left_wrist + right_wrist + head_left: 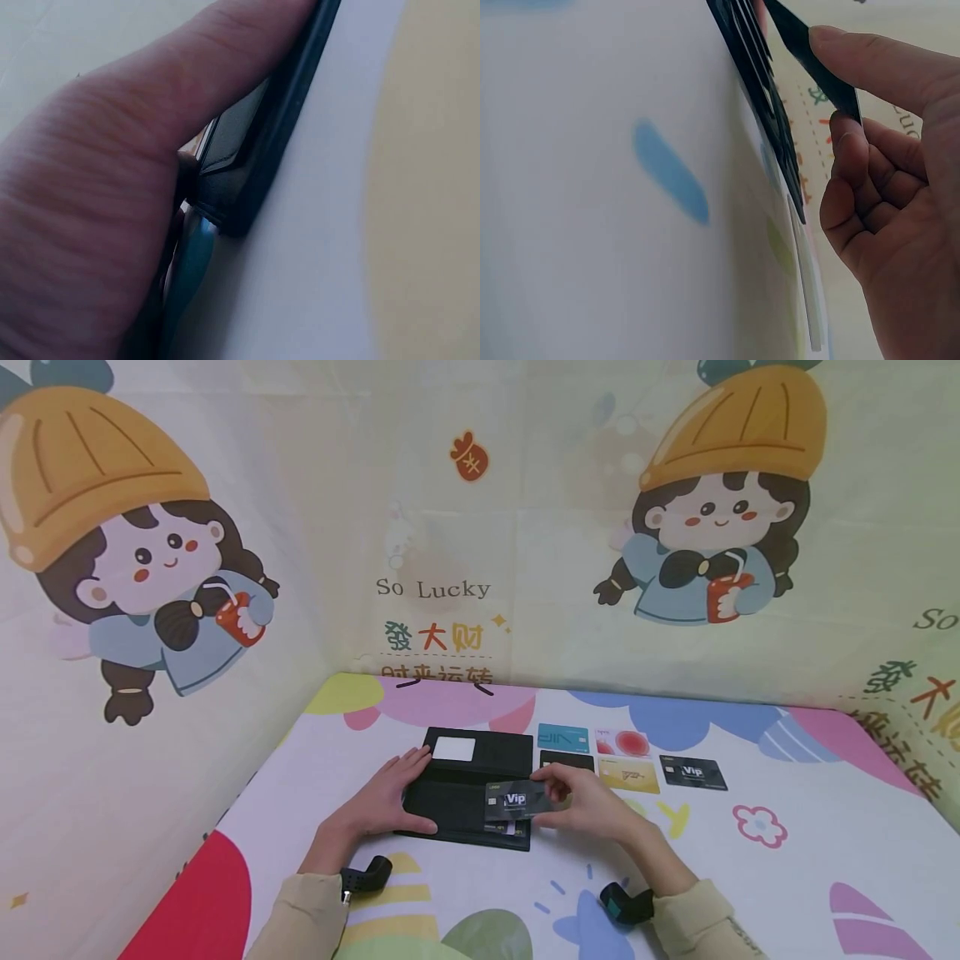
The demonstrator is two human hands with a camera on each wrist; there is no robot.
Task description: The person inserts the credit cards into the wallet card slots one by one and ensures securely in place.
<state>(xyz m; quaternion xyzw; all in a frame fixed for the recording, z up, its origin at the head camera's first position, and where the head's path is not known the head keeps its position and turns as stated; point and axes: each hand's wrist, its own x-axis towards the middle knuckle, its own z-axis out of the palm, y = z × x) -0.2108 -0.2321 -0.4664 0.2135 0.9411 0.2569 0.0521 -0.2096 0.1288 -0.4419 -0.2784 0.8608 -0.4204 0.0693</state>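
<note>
The left hand (384, 795) lies spread on the left side of an open wallet (448, 807), grasping nothing; its forearm enters from seven o'clock, the fingers reach toward one o'clock and the thumb points to three across the lower half. The right hand (588, 802), forearm coming from about five o'clock, bends toward ten and pinches a dark card (501, 797) between thumb and fingers. That card is over the lower half, toward the wallet's four o'clock; its long axis runs nine to three, its free short end faces nine, and its lettering reads upright. In the right wrist view it is tilted and apart from the wallet. The wallet's fold runs roughly nine to three. Five loose cards (693, 772) lie toward its two o'clock.
</note>
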